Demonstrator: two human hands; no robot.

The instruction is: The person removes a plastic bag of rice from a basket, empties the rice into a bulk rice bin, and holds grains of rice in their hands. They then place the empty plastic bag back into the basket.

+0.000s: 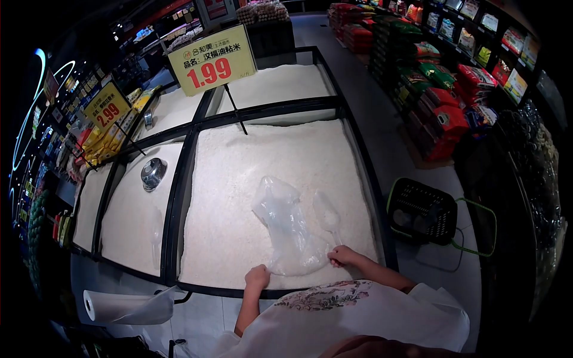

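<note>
A clear plastic bag [287,224] lies spread over the white rice [221,197] in the near bin, its mouth edge towards me. My left hand [258,277] is closed on one corner of that edge, close to the bin's front rim. The opposite corner is pinched in my right hand [341,256]. Just beyond my right hand, a translucent scoop [326,213] rests on the rice with its handle pointing back towards me; whether the hand touches the handle I cannot tell.
Black dividers [178,209] separate several rice bins. A metal bowl [153,173] sits in the left bin. Price signs [212,59] stand on thin posts. A bag roll [128,307] hangs at front left. On the floor right are a shopping basket [421,209] and stacked sacks [439,122].
</note>
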